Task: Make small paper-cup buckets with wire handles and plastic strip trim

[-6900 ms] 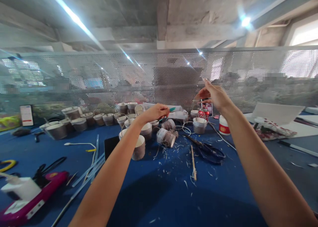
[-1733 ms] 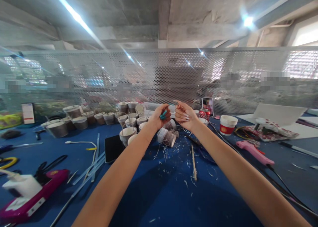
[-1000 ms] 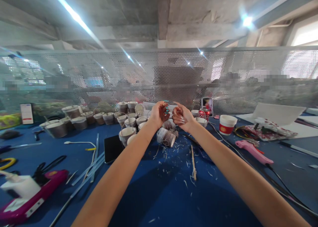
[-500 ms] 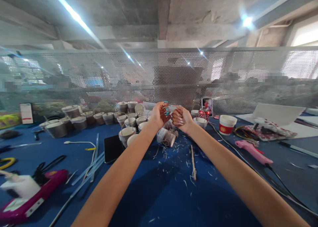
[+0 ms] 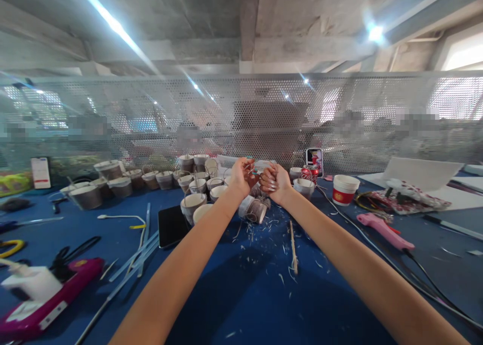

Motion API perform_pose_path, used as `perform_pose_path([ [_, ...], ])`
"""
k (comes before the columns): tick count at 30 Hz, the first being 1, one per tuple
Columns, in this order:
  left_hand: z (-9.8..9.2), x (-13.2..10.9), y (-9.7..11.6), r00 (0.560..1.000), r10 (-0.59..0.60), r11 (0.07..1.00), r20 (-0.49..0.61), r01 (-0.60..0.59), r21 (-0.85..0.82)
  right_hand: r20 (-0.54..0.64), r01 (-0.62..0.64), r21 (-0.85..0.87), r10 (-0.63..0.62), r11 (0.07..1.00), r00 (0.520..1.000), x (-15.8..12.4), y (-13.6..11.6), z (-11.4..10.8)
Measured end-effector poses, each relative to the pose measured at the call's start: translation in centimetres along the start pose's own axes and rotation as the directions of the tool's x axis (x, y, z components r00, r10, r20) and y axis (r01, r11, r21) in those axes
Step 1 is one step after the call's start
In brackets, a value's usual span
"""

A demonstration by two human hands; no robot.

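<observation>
My left hand (image 5: 243,176) and my right hand (image 5: 276,183) are raised close together in the middle, over the table. A thin pale strand (image 5: 265,162) arches between their fingertips, and each hand pinches it. My right fingers are curled in tightly; the left ones are bent, with bluish nails. What else may lie between the fingers is too small to make out. Just below the hands, a small grey-brown bucket (image 5: 253,209) with a whitish rim lies on its side. Several similar buckets (image 5: 193,202) with thin handles stand to the left of my hands.
Pale scraps and a thin stick (image 5: 293,247) lie in front of me. On the left are a black phone (image 5: 172,226), clear glue sticks (image 5: 136,259) and a purple power strip (image 5: 71,289). To the right are a paper cup (image 5: 345,190) and a pink glue gun (image 5: 385,231) with its cord.
My hands have shifted only slightly, with the left fingers and right wrist turned a little. The pale strand stays between them. The things on the table have not moved.
</observation>
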State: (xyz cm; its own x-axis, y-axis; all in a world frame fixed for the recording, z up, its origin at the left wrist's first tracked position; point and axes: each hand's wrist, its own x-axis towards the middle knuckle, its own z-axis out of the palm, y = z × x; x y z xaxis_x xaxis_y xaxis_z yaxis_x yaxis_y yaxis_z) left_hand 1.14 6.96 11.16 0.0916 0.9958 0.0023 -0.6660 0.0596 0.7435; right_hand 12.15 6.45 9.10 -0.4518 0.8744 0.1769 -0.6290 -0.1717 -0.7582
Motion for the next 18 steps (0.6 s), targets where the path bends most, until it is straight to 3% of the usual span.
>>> perform_pose_path([
  [18,0.08,0.0,-0.6,0.999,-0.035,0.996,-0.023,0.033,-0.08,-0.083,0.023,-0.02,-0.024,1.0,0.996,0.13,0.52,0.32],
])
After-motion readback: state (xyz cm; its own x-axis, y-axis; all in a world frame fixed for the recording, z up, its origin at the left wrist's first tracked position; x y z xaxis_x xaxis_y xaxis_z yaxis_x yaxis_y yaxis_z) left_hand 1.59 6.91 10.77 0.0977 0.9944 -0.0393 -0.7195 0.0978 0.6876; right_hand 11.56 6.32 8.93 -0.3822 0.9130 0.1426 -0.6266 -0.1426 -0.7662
